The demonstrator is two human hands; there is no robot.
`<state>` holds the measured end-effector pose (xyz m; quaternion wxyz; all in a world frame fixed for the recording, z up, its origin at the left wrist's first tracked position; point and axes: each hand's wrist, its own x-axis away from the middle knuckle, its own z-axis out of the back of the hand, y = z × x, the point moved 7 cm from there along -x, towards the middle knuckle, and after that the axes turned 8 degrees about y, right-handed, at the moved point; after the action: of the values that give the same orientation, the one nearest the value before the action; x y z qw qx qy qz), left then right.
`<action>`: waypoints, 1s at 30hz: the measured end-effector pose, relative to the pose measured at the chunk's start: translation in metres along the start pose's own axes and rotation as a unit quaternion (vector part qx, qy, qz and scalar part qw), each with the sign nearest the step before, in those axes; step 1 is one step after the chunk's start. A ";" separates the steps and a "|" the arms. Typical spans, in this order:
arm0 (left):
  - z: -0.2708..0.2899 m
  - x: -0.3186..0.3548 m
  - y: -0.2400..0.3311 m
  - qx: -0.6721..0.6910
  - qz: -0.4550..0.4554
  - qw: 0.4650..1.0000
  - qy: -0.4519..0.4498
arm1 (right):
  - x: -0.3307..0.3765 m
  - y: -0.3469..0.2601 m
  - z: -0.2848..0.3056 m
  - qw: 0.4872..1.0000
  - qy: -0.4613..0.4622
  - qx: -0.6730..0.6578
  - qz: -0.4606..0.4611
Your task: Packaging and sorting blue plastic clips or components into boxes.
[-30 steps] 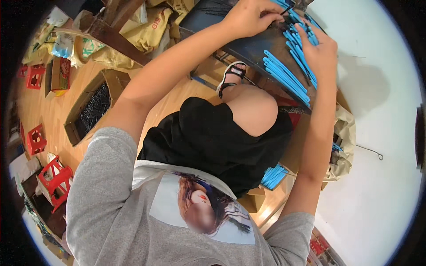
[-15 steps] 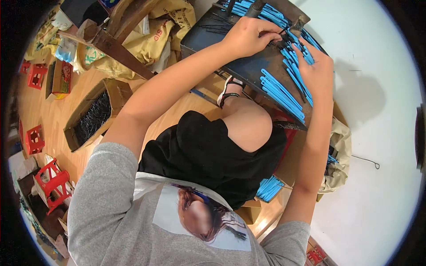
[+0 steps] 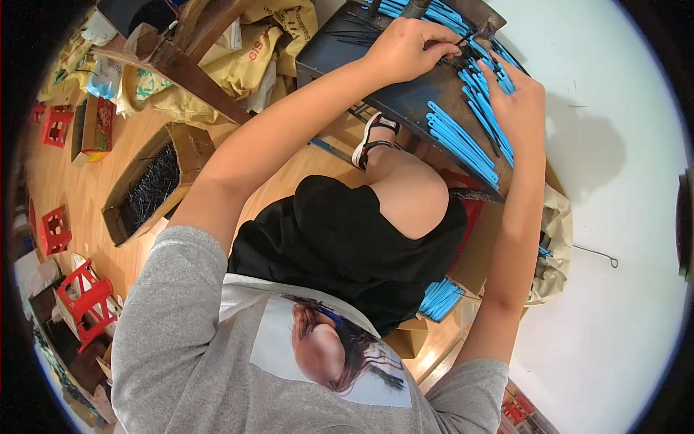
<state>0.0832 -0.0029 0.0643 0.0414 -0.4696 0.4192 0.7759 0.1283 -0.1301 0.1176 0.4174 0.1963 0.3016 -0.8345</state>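
In the last second the hands have changed little: the left hand (image 3: 412, 52) and the right hand (image 3: 519, 101) keep almost the same places over the bench (image 3: 405, 101). The main difference from the earliest frame is the view, which now shows more of the bench beyond the hands, including a dark post (image 3: 414, 9). So I judge that the work is at the same point, with no new piece taken. The left thumb and forefinger are narrow, seemingly pinching a thin black piece (image 3: 468, 37) between the two hands. The right thumb and forefinger stand apart over the blue strips (image 3: 481, 94); whether they grip one, I cannot tell. The near pile (image 3: 463, 143), on the body side of the hands, looks undisturbed, and black rods (image 3: 354, 32) lie beyond the left forearm, also without clear change.
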 end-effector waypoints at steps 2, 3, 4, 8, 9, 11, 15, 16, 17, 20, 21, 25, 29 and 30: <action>0.004 0.002 0.000 0.007 0.019 1.000 0.001 | 0.000 -0.006 0.001 1.000 -0.006 -0.006 0.003; 0.007 0.003 0.001 0.007 0.019 1.000 0.000 | 0.000 -0.010 0.001 1.000 -0.010 -0.011 0.006; 0.010 0.003 0.002 0.008 0.014 1.000 0.004 | 0.001 -0.013 0.000 1.000 -0.014 -0.016 0.009; 0.014 0.010 0.006 0.016 0.008 1.000 0.018 | 0.004 -0.022 0.005 0.997 0.013 -0.018 0.074; 0.013 0.012 0.007 0.020 0.009 0.999 0.027 | 0.004 -0.023 0.005 0.997 0.009 -0.018 0.072; 0.013 0.015 0.008 0.024 0.013 0.999 0.035 | 0.004 -0.021 0.007 0.999 -0.008 -0.026 0.034; 0.011 0.014 0.013 0.021 -0.001 0.999 0.030 | 0.013 -0.018 0.005 1.000 -0.004 -0.029 -0.002; 0.011 0.013 0.013 0.014 -0.001 1.000 0.018 | 0.016 -0.018 0.006 1.000 0.002 -0.029 -0.011; 0.011 0.012 0.013 0.006 0.000 1.000 0.006 | 0.017 -0.021 0.006 1.000 0.004 -0.028 -0.008; 0.016 0.014 0.016 -0.004 -0.003 1.000 -0.004 | 0.026 -0.016 -0.001 0.988 -0.012 -0.092 -0.122; 0.018 0.015 0.017 -0.004 -0.005 1.000 -0.003 | 0.027 -0.018 -0.004 0.989 -0.011 -0.091 -0.119; 0.024 0.018 0.021 0.063 0.049 0.996 -0.043 | 0.032 -0.025 -0.010 0.983 0.032 -0.137 -0.119; 0.025 0.013 0.041 0.105 0.065 0.990 -0.067 | 0.032 -0.037 0.000 0.975 0.062 -0.190 -0.100; 0.025 0.011 0.046 0.109 0.059 0.990 -0.069 | 0.031 -0.037 0.005 0.976 0.069 -0.170 -0.120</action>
<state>0.0385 -0.0189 0.0889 0.0748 -0.3824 0.5242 0.7572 0.0798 -0.1340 0.1157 0.3194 0.1418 0.4885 -0.7995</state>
